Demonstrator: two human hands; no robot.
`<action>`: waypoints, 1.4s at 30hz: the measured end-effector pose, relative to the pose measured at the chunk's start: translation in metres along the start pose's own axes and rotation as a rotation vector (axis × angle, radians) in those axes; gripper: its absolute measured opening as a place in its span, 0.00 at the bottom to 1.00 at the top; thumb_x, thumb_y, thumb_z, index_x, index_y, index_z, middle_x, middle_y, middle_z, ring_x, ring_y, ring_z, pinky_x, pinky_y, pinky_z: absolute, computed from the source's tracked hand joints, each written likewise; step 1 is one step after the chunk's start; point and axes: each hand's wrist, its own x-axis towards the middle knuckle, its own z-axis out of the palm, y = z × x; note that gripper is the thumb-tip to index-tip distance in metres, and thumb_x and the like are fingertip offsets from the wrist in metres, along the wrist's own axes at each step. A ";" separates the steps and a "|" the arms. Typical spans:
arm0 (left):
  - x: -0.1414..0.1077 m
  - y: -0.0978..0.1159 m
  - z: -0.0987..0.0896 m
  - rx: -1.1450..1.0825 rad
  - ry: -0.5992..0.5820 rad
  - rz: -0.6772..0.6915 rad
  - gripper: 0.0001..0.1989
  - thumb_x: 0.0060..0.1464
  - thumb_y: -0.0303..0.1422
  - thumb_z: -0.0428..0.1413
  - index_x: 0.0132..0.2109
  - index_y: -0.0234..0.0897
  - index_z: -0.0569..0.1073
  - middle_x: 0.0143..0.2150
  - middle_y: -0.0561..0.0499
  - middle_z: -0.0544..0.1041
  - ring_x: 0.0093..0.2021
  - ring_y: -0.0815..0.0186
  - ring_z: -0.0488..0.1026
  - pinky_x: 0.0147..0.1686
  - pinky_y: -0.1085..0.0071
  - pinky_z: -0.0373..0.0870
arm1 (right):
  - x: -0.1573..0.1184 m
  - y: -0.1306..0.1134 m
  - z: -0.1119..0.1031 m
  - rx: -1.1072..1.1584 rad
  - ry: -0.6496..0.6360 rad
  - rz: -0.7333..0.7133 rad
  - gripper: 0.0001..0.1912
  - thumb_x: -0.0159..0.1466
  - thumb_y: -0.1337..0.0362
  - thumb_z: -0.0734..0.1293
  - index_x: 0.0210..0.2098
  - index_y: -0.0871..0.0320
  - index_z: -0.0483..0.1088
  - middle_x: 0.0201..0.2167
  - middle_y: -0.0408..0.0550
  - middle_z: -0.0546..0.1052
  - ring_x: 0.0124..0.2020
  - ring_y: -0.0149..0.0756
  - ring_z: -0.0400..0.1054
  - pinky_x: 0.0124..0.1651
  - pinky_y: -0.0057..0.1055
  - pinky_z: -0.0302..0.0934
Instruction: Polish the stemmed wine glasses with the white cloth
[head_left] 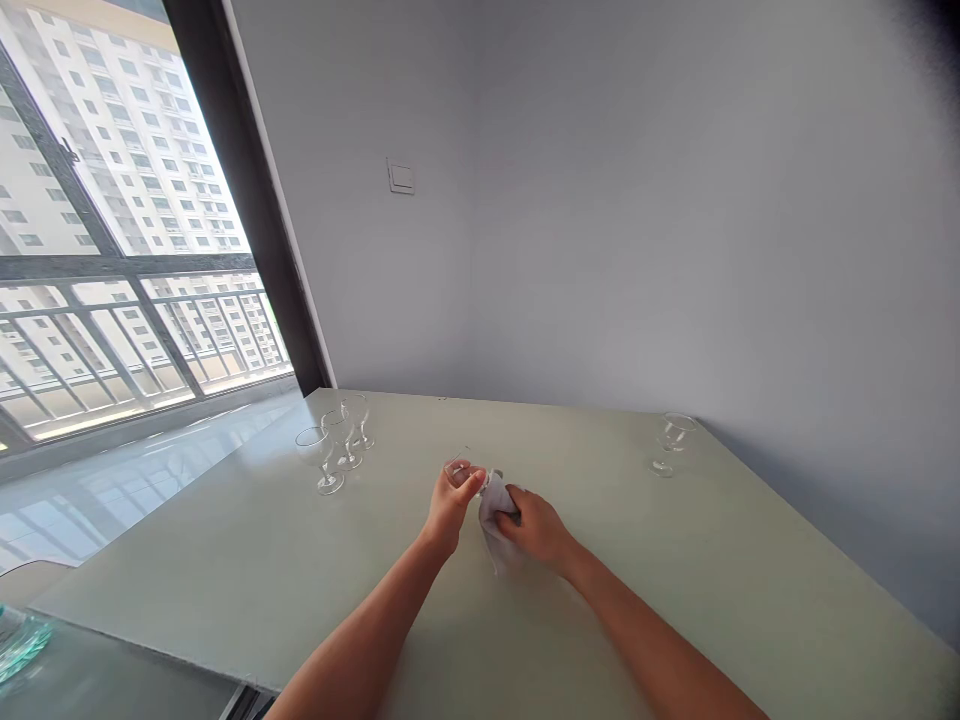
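Observation:
A clear stemmed glass point(459, 464) lies tilted in my left hand point(449, 506), whose fingers and thumb close around its bowl. Much of that glass is hidden by the hand and the cloth. My right hand point(534, 524) grips a light grey cloth point(493, 508), pressing it around the foot end of the glass. A loose corner of the cloth hangs down below the hands. Both hands are held over the middle of the pale table point(225, 575).
Three stemmed glasses, a near one point(316, 452), a middle one point(341, 432) and a far one point(358, 412), stand upright at the table's back left. Another glass point(673, 440) stands back right. A greenish glass object point(21, 640) sits lower left. Grey walls point(600, 200) bound the back.

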 end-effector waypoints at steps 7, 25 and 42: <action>-0.002 0.007 0.002 -0.008 0.045 0.027 0.17 0.39 0.40 0.61 0.34 0.35 0.66 0.34 0.50 0.71 0.35 0.68 0.68 0.37 0.71 0.62 | 0.000 0.012 0.017 -0.185 0.148 -0.010 0.06 0.52 0.63 0.63 0.30 0.57 0.66 0.27 0.46 0.70 0.29 0.36 0.60 0.33 0.32 0.52; -0.009 0.004 0.001 0.308 -0.030 0.466 0.26 0.39 0.46 0.59 0.43 0.37 0.62 0.43 0.45 0.69 0.47 0.59 0.66 0.49 0.62 0.59 | -0.001 0.014 0.036 1.063 -0.010 0.383 0.18 0.50 0.51 0.68 0.31 0.61 0.71 0.27 0.48 0.75 0.30 0.38 0.68 0.34 0.33 0.60; -0.026 -0.010 0.019 0.491 -0.080 0.299 0.05 0.47 0.34 0.55 0.33 0.39 0.71 0.32 0.51 0.73 0.33 0.66 0.69 0.35 0.71 0.64 | 0.004 0.026 0.031 0.718 0.287 0.306 0.13 0.49 0.55 0.67 0.21 0.58 0.65 0.16 0.40 0.66 0.19 0.30 0.58 0.22 0.27 0.51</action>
